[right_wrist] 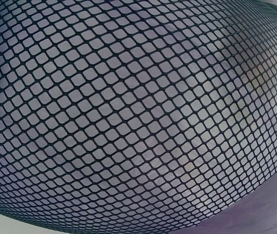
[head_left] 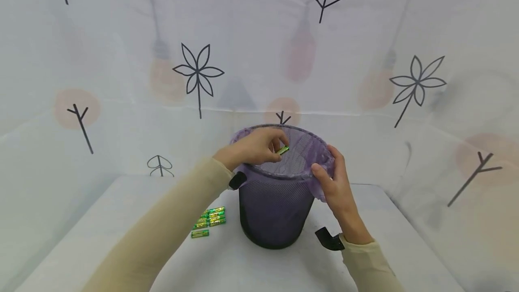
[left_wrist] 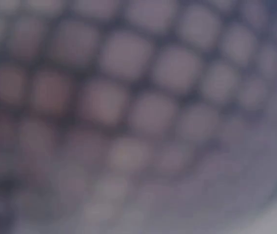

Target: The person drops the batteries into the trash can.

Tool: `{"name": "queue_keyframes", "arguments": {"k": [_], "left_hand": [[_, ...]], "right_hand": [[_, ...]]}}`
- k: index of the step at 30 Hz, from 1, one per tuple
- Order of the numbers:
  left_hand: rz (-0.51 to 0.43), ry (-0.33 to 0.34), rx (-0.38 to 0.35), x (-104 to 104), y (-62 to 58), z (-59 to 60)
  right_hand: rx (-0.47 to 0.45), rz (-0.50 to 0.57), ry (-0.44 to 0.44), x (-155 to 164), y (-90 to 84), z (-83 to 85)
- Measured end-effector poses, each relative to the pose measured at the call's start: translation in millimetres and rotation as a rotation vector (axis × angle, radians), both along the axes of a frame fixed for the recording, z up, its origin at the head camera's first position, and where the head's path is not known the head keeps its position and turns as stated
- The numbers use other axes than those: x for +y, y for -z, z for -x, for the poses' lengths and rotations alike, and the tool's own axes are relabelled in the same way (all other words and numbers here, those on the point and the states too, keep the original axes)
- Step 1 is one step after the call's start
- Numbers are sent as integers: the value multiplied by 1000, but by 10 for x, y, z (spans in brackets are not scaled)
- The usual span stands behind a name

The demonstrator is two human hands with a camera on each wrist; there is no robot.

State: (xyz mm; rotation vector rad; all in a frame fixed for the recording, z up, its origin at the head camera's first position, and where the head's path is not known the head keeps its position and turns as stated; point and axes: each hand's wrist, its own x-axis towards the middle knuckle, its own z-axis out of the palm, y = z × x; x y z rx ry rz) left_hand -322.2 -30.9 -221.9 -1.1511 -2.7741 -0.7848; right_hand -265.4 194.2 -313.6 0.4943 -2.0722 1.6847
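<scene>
A dark mesh wastebasket (head_left: 275, 215) stands upright on the white table, lined with a thin purple bag (head_left: 320, 188) folded over its rim. My left hand (head_left: 259, 147) reaches over the rim from the left and pinches a green-and-gold battery (head_left: 283, 150) above the opening. My right hand (head_left: 338, 188) grips the rim and bag edge on the right, thumb in front. Close mesh (right_wrist: 128, 117) fills the right wrist view, with the purple bag at its lower right corner. Blurred mesh (left_wrist: 126, 53) covers the left wrist view, so neither wrist view shows a hand clearly.
Several green-and-gold batteries (head_left: 216, 215) lie in rows on the table (head_left: 227, 269), left of the basket and partly behind my left sleeve. One battery (head_left: 200, 234) sits slightly apart in front. A printed white curtain (head_left: 243, 35) hangs behind and around the table.
</scene>
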Motion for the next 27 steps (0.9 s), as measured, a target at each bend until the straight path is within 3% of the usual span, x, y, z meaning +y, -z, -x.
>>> {"name": "queue_keyframes", "arguments": {"k": [27], "left_hand": [[74, -21, -12, 21, 12, -10]], "right_hand": [[4, -7, 1, 10, 11, 9]]}}
